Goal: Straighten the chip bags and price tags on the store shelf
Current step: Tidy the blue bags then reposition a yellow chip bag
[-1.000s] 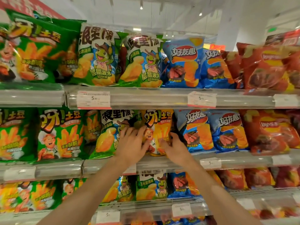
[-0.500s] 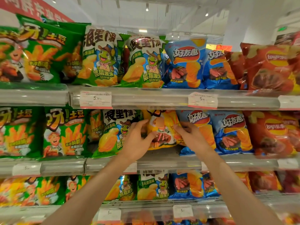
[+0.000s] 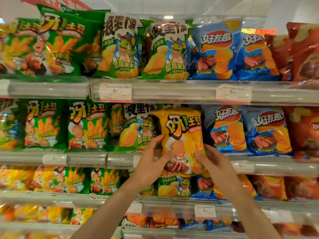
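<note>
Shelf-front yellow bag now upright

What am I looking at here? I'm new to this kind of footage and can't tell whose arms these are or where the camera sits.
There is no machine: a person wears a camera on the head, looking forward and down, so the arms are their own. They face store shelves stocked with chip bags, with price tags on the rails. The left hand and right hand together hold a yellow bag by its sides, upright, in front of the middle shelf, between a green bag and a blue bag.
</note>
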A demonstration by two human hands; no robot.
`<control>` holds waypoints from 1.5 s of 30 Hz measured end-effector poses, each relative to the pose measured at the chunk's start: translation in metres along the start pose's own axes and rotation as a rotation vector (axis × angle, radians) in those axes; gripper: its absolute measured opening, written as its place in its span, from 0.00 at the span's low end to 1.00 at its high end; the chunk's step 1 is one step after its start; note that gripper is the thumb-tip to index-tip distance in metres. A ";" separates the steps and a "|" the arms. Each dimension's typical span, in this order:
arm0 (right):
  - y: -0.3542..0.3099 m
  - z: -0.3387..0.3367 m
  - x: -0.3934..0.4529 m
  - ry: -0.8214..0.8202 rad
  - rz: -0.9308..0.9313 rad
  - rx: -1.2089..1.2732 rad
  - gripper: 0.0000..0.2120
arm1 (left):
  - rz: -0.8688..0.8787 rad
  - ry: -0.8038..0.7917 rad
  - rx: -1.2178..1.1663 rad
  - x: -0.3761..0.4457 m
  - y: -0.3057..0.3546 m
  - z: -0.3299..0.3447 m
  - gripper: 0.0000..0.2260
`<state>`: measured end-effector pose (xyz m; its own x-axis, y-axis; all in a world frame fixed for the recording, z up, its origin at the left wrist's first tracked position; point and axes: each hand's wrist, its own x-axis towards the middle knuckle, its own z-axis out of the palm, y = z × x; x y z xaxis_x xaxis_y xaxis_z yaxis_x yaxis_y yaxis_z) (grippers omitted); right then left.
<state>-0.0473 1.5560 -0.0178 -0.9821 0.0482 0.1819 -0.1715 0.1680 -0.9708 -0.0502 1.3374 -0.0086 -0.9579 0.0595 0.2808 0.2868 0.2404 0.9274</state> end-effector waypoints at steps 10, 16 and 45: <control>0.002 0.047 -0.057 -0.024 0.058 -0.067 0.23 | -0.022 -0.043 -0.092 -0.058 -0.013 -0.050 0.27; -0.021 0.137 -0.109 -0.049 0.068 -0.087 0.17 | -0.058 -0.030 -0.105 -0.117 -0.034 -0.141 0.27; -0.126 0.715 -0.085 -0.529 -0.079 0.016 0.23 | -0.122 0.406 0.082 -0.198 -0.132 -0.689 0.29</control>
<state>0.0025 0.8271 -0.0233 -0.8703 -0.4676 0.1545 -0.2436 0.1360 -0.9603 0.1097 0.6264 -0.0162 -0.8975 -0.3558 0.2605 0.1544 0.2997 0.9415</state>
